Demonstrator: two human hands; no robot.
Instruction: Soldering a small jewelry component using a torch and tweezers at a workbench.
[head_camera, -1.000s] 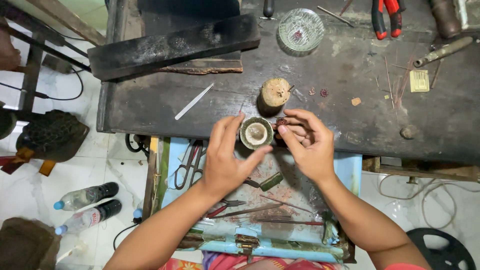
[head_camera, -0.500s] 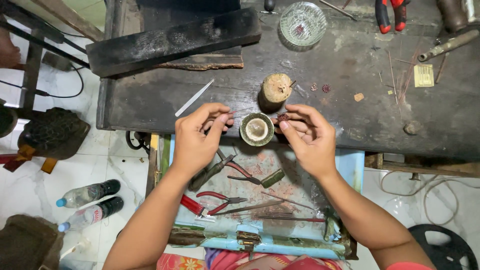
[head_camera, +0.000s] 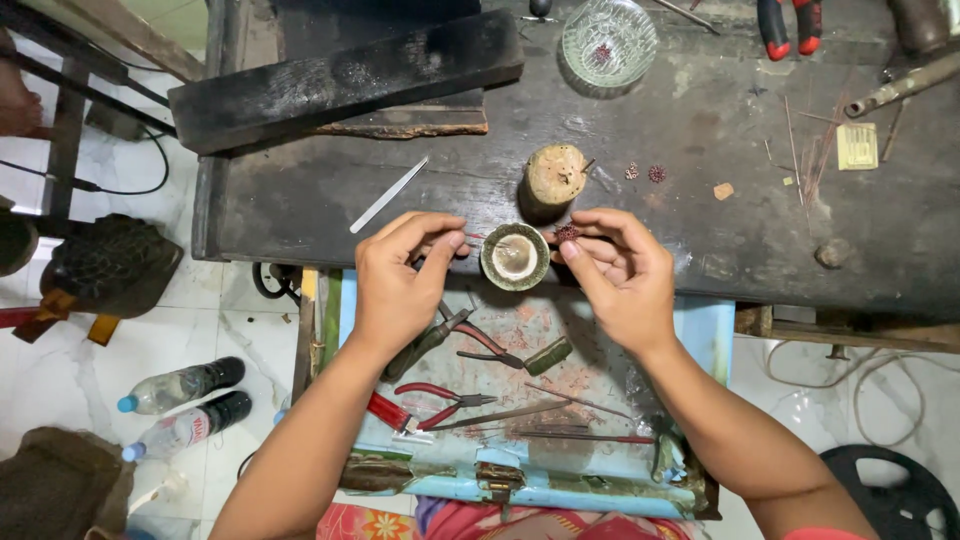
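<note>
The left hand pinches a thin wire pointing toward 3 o'clock; the right hand fingers grasp a small red bead across the round cup.

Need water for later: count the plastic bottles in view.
2: both plastic bottles lie side by side on the tiled floor at lower left, the upper bottle and the lower bottle. Others may be hidden.
</note>
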